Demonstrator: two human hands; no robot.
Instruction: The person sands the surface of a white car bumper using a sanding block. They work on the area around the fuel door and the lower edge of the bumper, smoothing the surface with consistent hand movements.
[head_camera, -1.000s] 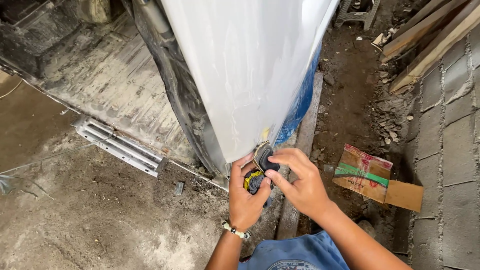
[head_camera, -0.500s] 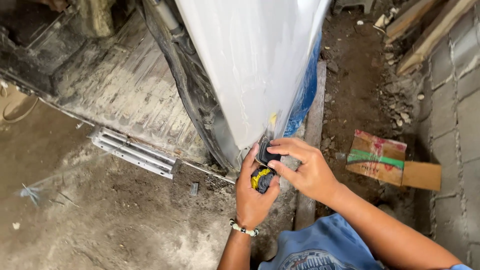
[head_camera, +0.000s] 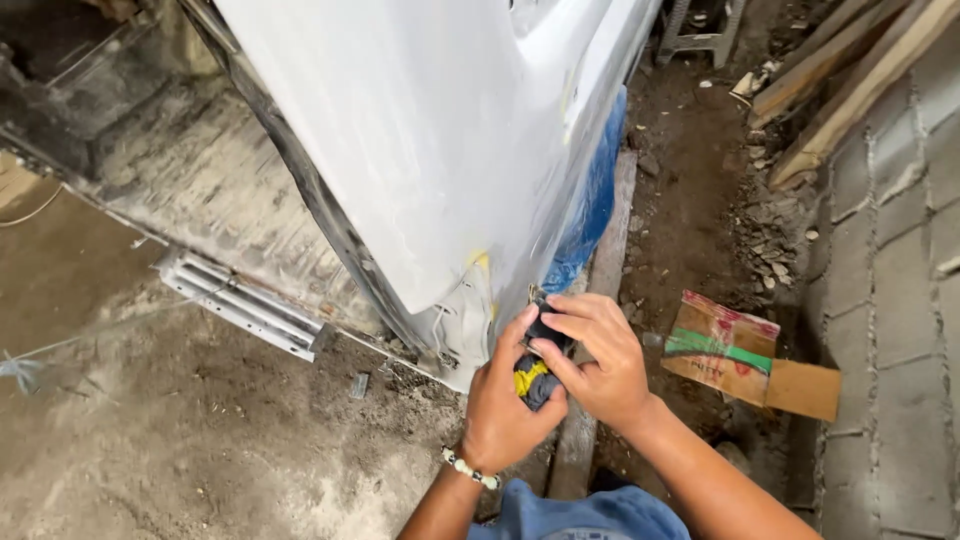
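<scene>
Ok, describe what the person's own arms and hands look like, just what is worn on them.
Both forearms are bare, with no sleeves and no gloves. The left hand has a beaded bracelet of pale and dark beads around its wrist. The right hand shows no ring, watch or band on the parts in view. A blue garment shows at the bottom edge between the arms.

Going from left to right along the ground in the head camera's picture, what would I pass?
Ribbed metal rail → left hand → dark and yellow object in both hands → right hand → torn cardboard box → grey paving blocks.
</scene>
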